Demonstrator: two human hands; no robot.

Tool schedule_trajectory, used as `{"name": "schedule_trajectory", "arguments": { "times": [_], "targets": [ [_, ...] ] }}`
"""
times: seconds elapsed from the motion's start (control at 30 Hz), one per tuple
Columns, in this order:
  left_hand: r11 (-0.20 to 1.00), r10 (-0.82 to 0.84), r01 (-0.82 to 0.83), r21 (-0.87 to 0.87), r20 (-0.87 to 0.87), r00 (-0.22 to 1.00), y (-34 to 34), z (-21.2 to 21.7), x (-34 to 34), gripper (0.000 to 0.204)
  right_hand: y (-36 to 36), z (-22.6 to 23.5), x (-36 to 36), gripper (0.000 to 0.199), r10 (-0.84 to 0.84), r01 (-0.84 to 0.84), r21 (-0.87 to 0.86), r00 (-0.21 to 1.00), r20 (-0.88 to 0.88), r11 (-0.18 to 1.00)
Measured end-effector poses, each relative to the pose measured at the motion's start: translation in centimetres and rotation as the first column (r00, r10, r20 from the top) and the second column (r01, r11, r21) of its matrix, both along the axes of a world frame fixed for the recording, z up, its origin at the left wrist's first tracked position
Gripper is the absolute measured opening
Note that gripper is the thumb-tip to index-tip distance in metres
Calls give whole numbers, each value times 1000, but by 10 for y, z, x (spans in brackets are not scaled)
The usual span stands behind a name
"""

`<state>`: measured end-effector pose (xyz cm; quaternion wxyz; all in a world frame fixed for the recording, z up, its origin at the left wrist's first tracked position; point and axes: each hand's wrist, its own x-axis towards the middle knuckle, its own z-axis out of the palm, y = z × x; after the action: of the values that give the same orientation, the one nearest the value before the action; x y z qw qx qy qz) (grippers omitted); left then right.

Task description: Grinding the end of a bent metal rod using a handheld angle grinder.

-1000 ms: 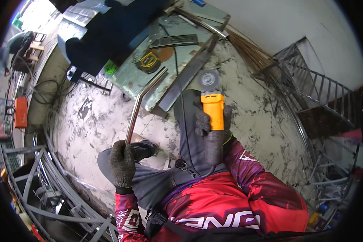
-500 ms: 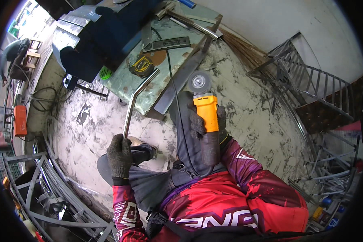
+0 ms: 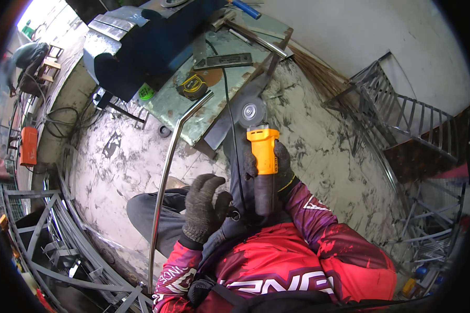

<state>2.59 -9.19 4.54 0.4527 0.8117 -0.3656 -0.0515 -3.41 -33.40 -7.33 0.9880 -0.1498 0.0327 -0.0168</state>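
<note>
My right hand (image 3: 283,166), in a dark knit glove, grips a yellow and black angle grinder (image 3: 263,152). The grinder's grey disc (image 3: 251,111) points away from me, toward the near end of the work table. My left hand (image 3: 202,206), gloved alike, is raised over my lap with thumb and fingers apart and nothing between them. Just left of it, a bent shiny metal tube (image 3: 166,180) slopes across my left leg. The tube's bent far end lies on the table (image 3: 190,125), near a yellow and black tape measure (image 3: 192,86); its lower end reaches down beside my left sleeve.
On the table are a flat steel square (image 3: 223,61), a hammer (image 3: 225,20) and a black cord (image 3: 227,99) running to my lap. Metal frames and bars (image 3: 78,261) lie at the lower left. A metal grille (image 3: 402,101) leans at the right wall. Another person (image 3: 30,65) is bent over at far left.
My left hand has let go of the tube and moved right, toward the grinder. The tube now slants lower past my left leg. The grinder stays in my right hand, shifted slightly left.
</note>
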Motion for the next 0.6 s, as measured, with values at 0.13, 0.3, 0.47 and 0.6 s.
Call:
{"name": "schedule_trajectory", "arguments": {
  "times": [0.13, 0.3, 0.47, 0.6],
  "targets": [
    [998, -58, 58, 8, 6, 998, 5, -4, -3, 33, 2, 13, -5, 73, -3, -8, -80, 991, -131, 997],
    [1000, 11, -10, 10, -46, 999, 14, -5, -4, 28, 3, 18, 1, 76, 46, -59, -144, 995, -92, 988],
    [1000, 24, -24, 7, -53, 998, 16, -3, -4, 28, 2, 20, 0, 72, 30, -46, -110, 990, -141, 993],
    [1000, 25, -26, -17, -68, 997, 13, 1, -3, 28, 1, 15, 3, 70, 54, -61, -80, 994, -91, 995]
  ]
}}
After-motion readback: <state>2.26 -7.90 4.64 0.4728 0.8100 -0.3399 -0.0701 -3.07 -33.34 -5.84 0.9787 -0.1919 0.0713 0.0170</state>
